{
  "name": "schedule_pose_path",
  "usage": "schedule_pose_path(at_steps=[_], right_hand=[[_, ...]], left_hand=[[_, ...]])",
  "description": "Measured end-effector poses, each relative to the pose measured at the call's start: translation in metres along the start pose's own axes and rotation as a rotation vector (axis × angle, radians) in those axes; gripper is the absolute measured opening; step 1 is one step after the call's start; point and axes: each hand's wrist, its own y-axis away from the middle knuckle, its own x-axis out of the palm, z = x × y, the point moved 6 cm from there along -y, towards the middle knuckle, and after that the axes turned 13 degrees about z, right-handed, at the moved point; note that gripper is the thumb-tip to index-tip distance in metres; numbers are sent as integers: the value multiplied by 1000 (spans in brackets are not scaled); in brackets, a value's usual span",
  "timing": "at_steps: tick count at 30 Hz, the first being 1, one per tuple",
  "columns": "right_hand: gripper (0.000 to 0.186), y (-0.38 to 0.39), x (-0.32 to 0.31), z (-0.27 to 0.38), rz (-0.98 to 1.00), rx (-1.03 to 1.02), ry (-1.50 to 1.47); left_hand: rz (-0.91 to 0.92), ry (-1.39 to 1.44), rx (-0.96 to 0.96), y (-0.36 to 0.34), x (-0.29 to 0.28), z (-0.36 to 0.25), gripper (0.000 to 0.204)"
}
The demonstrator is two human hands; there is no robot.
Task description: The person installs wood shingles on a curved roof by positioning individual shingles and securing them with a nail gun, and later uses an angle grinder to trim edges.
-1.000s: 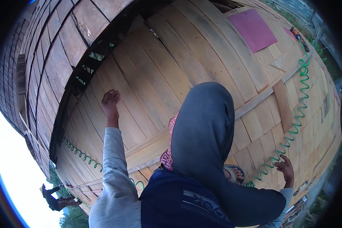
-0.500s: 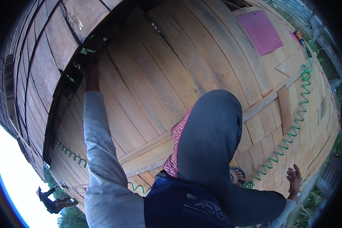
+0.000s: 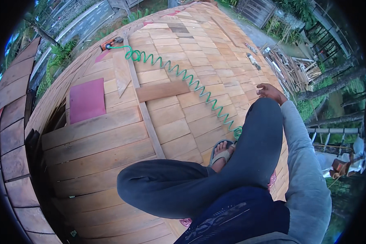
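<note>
My right hand (image 3: 271, 93) hangs in the air just past my raised right knee, over the shingled wooden roof (image 3: 199, 67). Its fingers are curled together around a small whitish thing too small to make out. My left hand is out of the picture. A green coiled hose (image 3: 187, 77) runs across the shingles from beside my sandalled foot (image 3: 221, 154) to an orange and black power tool (image 3: 111, 43) at the far left. Near that tool, a pink square sheet (image 3: 87, 100) lies on the boards.
A long wooden strip (image 3: 144, 110) borders bare boards (image 3: 97, 162) at left; a loose brown board (image 3: 163, 91) touches it. A dark gap (image 3: 40, 179) separates an older shingled roof (image 3: 18, 162). Beyond the right edge lie scrap wood (image 3: 288, 67) and a ladder (image 3: 331, 136).
The view has swung to the right. My left arm, earlier stretched into the dark gap under the older roof, has left the picture, and my right hand shows more fully.
</note>
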Motion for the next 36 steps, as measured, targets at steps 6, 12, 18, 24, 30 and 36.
schedule_pose_path(at_steps=[6, 12, 18, 24, 30, 36], right_hand=[[32, 50, -4, -138, 16, -165, -67], [34, 50, 24, -124, 33, -45, 36], [37, 43, -9, -97, -1, -42, 205], [57, 18, -38, -31, -67, 69, 291], [61, 3, -25, 74, 22, -55, 345], [56, 0, 43, 188, 138, -383, 414]], left_hand=[[28, 59, 25, 6, 5, -2, 36], [-6, 92, 89, 25, -28, -27, 38], [-41, 88, 118, 66, -48, -44, 39], [-121, 116, 185, 127, -89, -67, 41], [-140, 168, 219, 190, -106, -87, 43], [-134, 258, 234, 257, -122, -92, 45]])
